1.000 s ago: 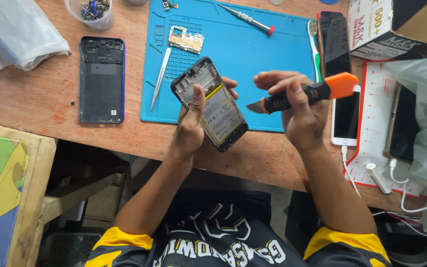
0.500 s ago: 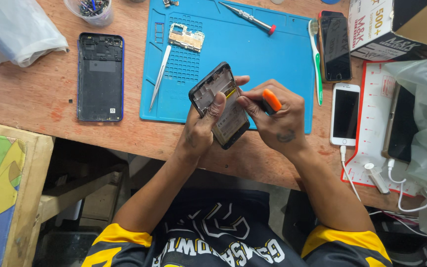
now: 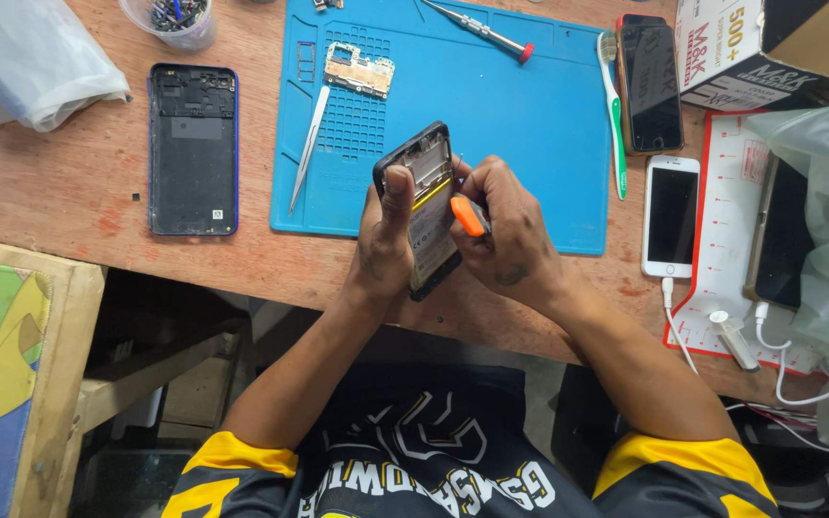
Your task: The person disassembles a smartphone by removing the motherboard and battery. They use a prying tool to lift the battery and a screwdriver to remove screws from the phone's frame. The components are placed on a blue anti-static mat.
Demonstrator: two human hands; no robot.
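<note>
Head view: left hand [image 3: 383, 251] fingers clasp the opened phone [image 3: 426, 206]; right hand [image 3: 503, 228] fingers pinch the orange-handled tool [image 3: 469, 216] against it.

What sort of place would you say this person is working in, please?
Probably a phone repair bench: the left hand holds an opened phone over a blue work mat, with tweezers, a screwdriver and a loose back cover nearby.

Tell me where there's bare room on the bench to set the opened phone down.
Freest is the middle of the blue mat, between the tweezers and the green toothbrush, beyond the left hand and right hand. Bare wood also lies between the back cover and the mat. The right side is crowded: a black phone, a white phone, cables.
</note>
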